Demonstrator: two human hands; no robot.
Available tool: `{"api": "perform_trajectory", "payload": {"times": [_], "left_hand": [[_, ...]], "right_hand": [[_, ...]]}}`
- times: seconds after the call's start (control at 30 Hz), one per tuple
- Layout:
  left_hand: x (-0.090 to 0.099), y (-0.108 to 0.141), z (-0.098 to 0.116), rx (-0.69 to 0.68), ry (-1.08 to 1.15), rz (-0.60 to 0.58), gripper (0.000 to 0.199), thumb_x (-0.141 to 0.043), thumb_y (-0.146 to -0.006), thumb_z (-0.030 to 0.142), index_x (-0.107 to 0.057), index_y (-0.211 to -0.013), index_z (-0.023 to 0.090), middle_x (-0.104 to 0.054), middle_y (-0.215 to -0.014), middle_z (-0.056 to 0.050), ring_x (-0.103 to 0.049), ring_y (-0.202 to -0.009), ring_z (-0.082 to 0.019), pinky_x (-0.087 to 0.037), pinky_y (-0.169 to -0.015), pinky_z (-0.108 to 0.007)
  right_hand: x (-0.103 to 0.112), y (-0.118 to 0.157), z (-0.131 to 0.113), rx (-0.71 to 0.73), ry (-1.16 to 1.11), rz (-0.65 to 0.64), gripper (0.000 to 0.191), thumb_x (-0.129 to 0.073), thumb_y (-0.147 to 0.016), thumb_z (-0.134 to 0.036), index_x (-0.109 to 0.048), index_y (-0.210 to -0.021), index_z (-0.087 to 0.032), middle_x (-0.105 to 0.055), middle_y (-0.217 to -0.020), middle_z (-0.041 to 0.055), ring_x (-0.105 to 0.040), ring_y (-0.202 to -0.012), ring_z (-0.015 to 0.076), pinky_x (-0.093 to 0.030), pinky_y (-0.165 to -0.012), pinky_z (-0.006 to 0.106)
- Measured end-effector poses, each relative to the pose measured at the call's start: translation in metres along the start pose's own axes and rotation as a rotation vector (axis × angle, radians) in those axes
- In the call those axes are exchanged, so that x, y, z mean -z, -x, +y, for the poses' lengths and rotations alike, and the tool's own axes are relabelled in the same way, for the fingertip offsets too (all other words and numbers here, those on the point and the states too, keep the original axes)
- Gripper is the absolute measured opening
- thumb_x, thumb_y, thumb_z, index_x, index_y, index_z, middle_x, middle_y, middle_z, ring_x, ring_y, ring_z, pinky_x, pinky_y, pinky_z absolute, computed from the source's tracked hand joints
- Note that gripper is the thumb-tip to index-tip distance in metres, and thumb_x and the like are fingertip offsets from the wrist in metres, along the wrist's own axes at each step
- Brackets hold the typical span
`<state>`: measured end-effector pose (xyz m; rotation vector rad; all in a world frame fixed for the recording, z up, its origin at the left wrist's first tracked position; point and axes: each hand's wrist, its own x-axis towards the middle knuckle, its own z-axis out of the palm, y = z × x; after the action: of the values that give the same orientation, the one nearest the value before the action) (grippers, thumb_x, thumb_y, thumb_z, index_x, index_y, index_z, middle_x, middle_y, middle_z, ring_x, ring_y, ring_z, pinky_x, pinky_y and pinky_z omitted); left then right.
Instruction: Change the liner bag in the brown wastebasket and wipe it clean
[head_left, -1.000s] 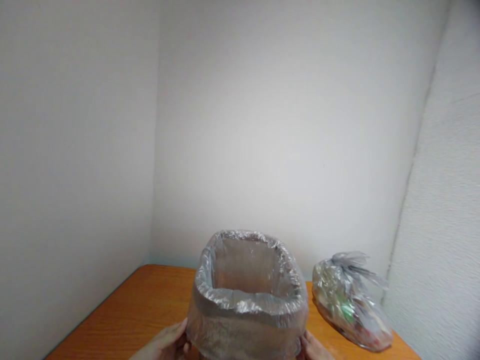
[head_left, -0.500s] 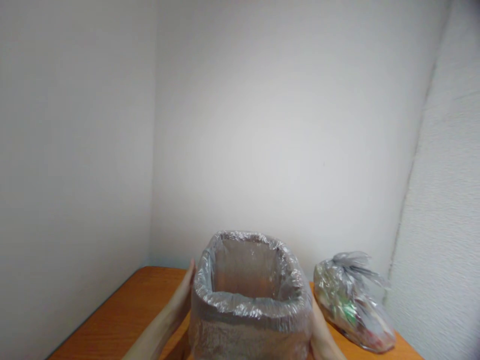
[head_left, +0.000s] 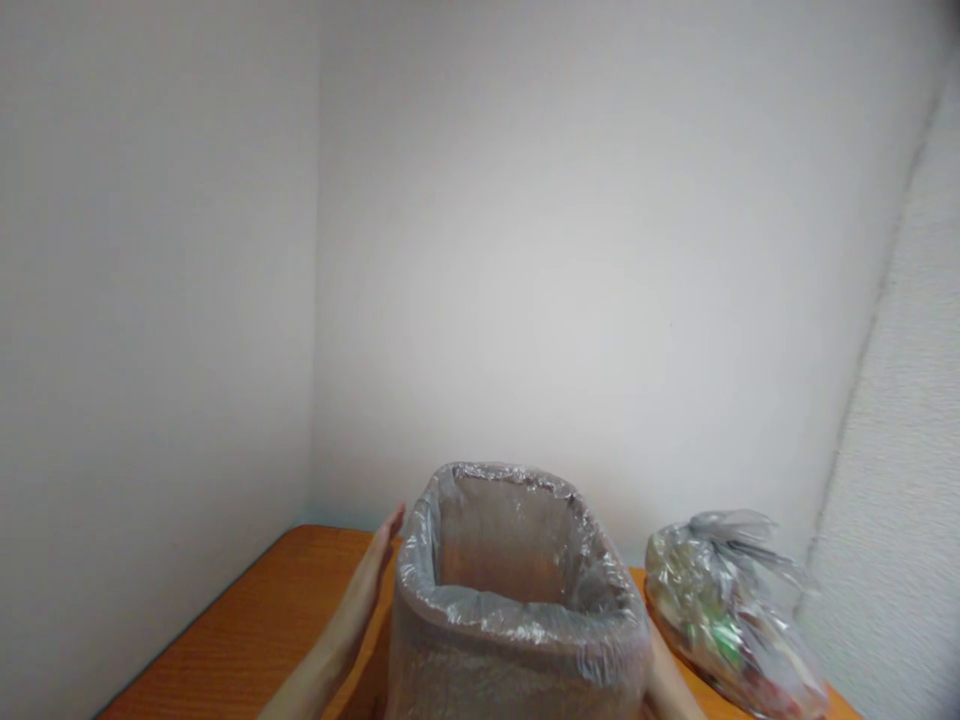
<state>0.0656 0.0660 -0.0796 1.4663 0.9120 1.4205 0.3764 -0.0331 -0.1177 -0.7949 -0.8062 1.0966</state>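
A trash bin lined with a translucent grey plastic bag stands upright before me, the bag folded out over its rim. My left hand is up at the bin's left side, fingers stretched out, with a narrow gap between it and the bag near the rim. On the other side, my right hand is against or close to the bin's right wall; its fingers are hidden behind the bin, so their grip does not show. The visible inside of the bin shows only the liner.
A knotted clear plastic bag of mixed rubbish, with something green inside, lies to the right on the orange-brown wooden table. White walls close off the table at the back, left and right.
My left hand has come away from the bin's side, opening a gap. The bin and the knotted bag appear slightly farther right as the view shifts.
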Motion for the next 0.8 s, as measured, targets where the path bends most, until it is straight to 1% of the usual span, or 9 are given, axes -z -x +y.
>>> {"api": "perform_trajectory", "payload": {"times": [0.1,0.13,0.23,0.27,0.33,0.43,0.53,0.67,0.8], "left_hand": [[0.022,0.009,0.027,-0.166,-0.083,0.011,0.054,-0.036,-0.097,0.054,-0.054,-0.138,0.024,-0.046,-0.152,-0.003,-0.036,-0.143,-0.023,-0.023,-0.122,-0.042],[0.026,0.015,0.037,-0.200,-0.130,-0.004,0.053,-0.034,-0.098,0.055,-0.055,-0.137,0.026,-0.048,-0.151,-0.002,-0.037,-0.142,-0.023,-0.022,-0.122,-0.042],[0.030,0.035,0.064,-0.237,-0.249,-0.019,0.052,-0.034,-0.096,0.058,-0.060,-0.133,0.031,-0.051,-0.148,0.001,-0.037,-0.142,-0.025,-0.018,-0.124,-0.043],[0.028,0.041,0.069,-0.228,-0.271,-0.028,0.052,-0.035,-0.095,0.059,-0.060,-0.132,0.032,-0.051,-0.147,0.002,-0.037,-0.142,-0.025,-0.017,-0.124,-0.043],[0.023,0.050,0.073,-0.203,-0.285,-0.059,0.053,-0.037,-0.094,0.060,-0.059,-0.134,0.033,-0.051,-0.148,0.002,-0.036,-0.142,-0.026,-0.016,-0.124,-0.043],[0.017,0.055,0.070,-0.190,-0.271,-0.105,0.053,-0.038,-0.095,0.058,-0.056,-0.137,0.032,-0.047,-0.151,0.001,-0.033,-0.144,-0.025,-0.016,-0.124,-0.042],[0.015,0.054,0.064,-0.186,-0.255,-0.111,0.054,-0.035,-0.096,0.057,-0.056,-0.137,0.030,-0.047,-0.151,0.000,-0.033,-0.144,-0.025,-0.016,-0.124,-0.041],[0.015,0.054,0.060,-0.175,-0.223,-0.125,0.054,-0.034,-0.096,0.058,-0.056,-0.137,0.029,-0.049,-0.150,0.000,-0.035,-0.143,-0.025,-0.019,-0.123,-0.041],[0.017,0.061,0.064,-0.138,-0.194,-0.089,0.057,-0.039,-0.092,0.062,-0.061,-0.133,0.029,-0.051,-0.148,-0.001,-0.036,-0.142,-0.028,-0.017,-0.124,-0.041]], "right_hand": [[0.006,-0.046,-0.039,0.228,0.202,0.155,0.052,-0.061,-0.077,-0.071,-0.074,-0.107,-0.030,-0.066,-0.131,0.0037,-0.047,-0.133,0.0279,-0.034,-0.112,0.046],[0.002,-0.055,-0.057,0.331,0.306,0.138,0.052,-0.051,-0.085,-0.070,-0.071,-0.114,-0.032,-0.061,-0.138,0.0018,-0.041,-0.138,0.0250,-0.027,-0.116,0.045],[-0.037,-0.066,-0.114,0.529,0.626,-0.130,0.053,-0.033,-0.096,-0.064,-0.068,-0.121,-0.032,-0.059,-0.140,0.0014,-0.039,-0.139,0.0246,-0.024,-0.116,0.046],[-0.057,-0.066,-0.128,0.548,0.717,-0.243,0.055,-0.030,-0.097,-0.063,-0.068,-0.120,-0.031,-0.061,-0.138,0.0022,-0.042,-0.137,0.0256,-0.024,-0.116,0.047],[-0.101,-0.068,-0.146,0.489,0.877,-0.443,0.058,-0.028,-0.098,-0.063,-0.068,-0.121,-0.028,-0.062,-0.136,0.0028,-0.047,-0.134,0.0264,-0.021,-0.118,0.049],[-0.159,-0.076,-0.141,0.406,1.011,-0.679,0.059,-0.036,-0.096,-0.062,-0.068,-0.124,-0.020,-0.061,-0.137,0.0070,-0.049,-0.132,0.0283,-0.022,-0.118,0.047],[-0.191,-0.089,-0.117,0.327,1.025,-0.787,0.060,-0.046,-0.091,-0.064,-0.071,-0.117,-0.016,-0.065,-0.132,0.0080,-0.053,-0.128,0.0299,-0.027,-0.116,0.043],[-0.201,-0.100,-0.090,0.181,0.991,-0.824,0.062,-0.054,-0.085,-0.068,-0.074,-0.109,-0.014,-0.070,-0.124,0.0071,-0.055,-0.125,0.0306,-0.028,-0.114,0.041],[-0.200,-0.107,-0.080,0.171,0.952,-0.805,0.056,-0.059,-0.083,-0.063,-0.076,-0.101,-0.013,-0.073,-0.117,0.0065,-0.057,-0.122,0.0312,-0.028,-0.114,0.042]]}}
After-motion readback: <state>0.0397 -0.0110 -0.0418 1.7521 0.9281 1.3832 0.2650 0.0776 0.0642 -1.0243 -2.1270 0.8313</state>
